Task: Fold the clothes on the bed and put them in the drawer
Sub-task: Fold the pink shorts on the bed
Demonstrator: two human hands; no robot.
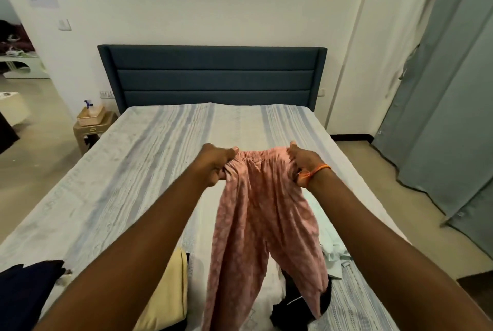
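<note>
Pink patterned trousers (261, 213) hang in the air over the bed (149, 149), held up by their elastic waistband. My left hand (213, 165) grips the left end of the waistband. At the right end my right hand (304, 162) grips it too; an orange thread is tied round that wrist. The two legs dangle down toward me and reach the clothes near the bed's foot. Other clothes lie there: a dark navy garment (26, 293), a yellow one (168, 293), a black one (293, 306) and a pale mint one (333, 253).
The bed has a striped pale sheet and a blue padded headboard (213, 74). A small beige bedside table (93, 130) with a basket stands at the left. Grey curtains (448, 117) hang at the right. A doorway opens at the far left.
</note>
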